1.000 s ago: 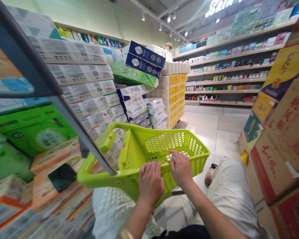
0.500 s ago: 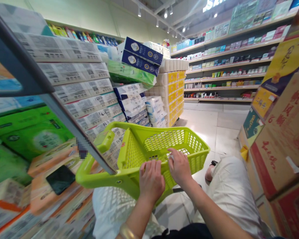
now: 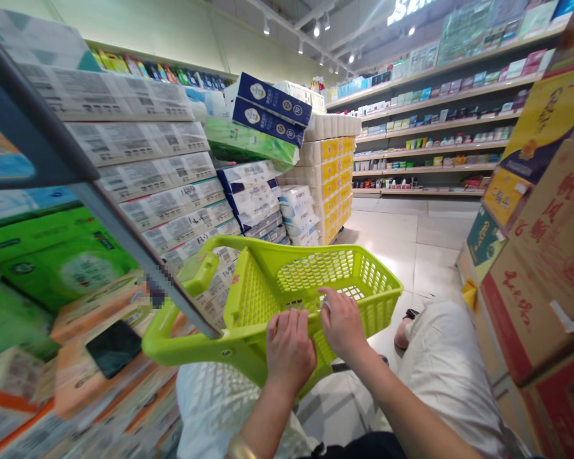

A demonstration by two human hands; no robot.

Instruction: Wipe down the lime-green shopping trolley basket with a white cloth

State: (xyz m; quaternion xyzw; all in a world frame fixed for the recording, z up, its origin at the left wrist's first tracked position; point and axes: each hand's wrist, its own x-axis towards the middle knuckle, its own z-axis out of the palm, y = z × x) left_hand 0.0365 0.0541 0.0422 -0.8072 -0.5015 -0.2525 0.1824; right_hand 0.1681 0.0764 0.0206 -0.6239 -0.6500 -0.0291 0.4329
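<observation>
A lime-green plastic shopping cart (image 3: 263, 290) with perforated walls stands across my knees. In its basket I see no goods. My left hand (image 3: 291, 347) has its fingers curled over the cart's near rim. Close to its right, my right hand (image 3: 343, 322) grips the same rim, its index finger stretched out over the basket. The fingertips of both hands are partly hidden behind the rim. The cart's handle (image 3: 160, 338) extends to the left, away from both hands. A grey metal bar (image 3: 143, 245) slants down to the rim left of my hands.
A dark phone (image 3: 113, 347) lies on orange tissue packs (image 3: 76, 363) at the left. Stacked white packs (image 3: 138, 143) rise behind the cart. Cardboard cartons (image 3: 545, 255) line the right side. Tiled floor (image 3: 392, 233) leads to stocked shelves (image 3: 435, 127) at the back.
The view has shifted very slightly. My right hand has moved a little to the left on the rim; my left hand keeps its grip.
</observation>
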